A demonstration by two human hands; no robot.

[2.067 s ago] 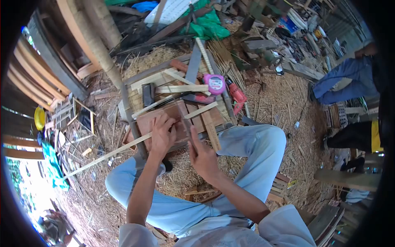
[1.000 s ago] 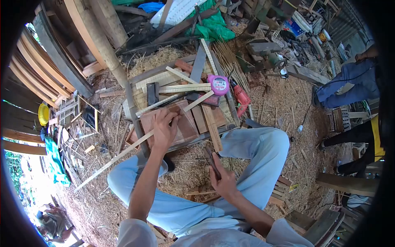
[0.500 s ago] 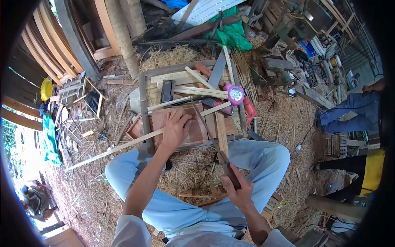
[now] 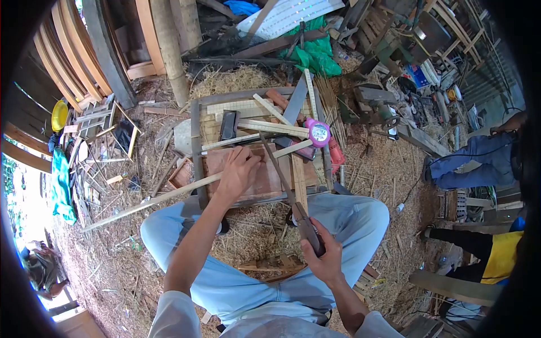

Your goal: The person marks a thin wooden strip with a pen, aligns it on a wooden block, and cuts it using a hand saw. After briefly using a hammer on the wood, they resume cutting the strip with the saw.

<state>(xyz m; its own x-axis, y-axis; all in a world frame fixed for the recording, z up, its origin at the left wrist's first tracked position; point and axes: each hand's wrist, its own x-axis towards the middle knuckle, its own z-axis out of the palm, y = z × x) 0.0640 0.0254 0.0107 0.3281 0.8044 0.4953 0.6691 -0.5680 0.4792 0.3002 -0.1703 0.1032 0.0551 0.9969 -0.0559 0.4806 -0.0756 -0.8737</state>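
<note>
My left hand (image 4: 239, 172) presses a long thin wooden strip (image 4: 152, 200) down on a reddish-brown board (image 4: 217, 159), its fingers bent over the strip. The strip runs from the lower left, under that hand, up to the right. In my right hand (image 4: 325, 253) is the dark handle of a long narrow saw (image 4: 285, 182). Its blade points up and to the left and crosses the strip to the right of my left hand. A pink and white tape measure (image 4: 318, 133) lies by the strip's right end. The board rests on a low wooden-framed table (image 4: 196, 129).
On the table lie a dark block (image 4: 229, 124), a grey metal plate (image 4: 296, 101) and several wooden strips. A red object (image 4: 336, 153) hangs at its right edge. Wood shavings cover the ground. People stand at the right; another person (image 4: 45, 270) is at the lower left.
My right hand and the saw have moved slightly up, so the blade sits further forward across the strip. The whole view has shifted a little. My left hand keeps its place on the strip.
</note>
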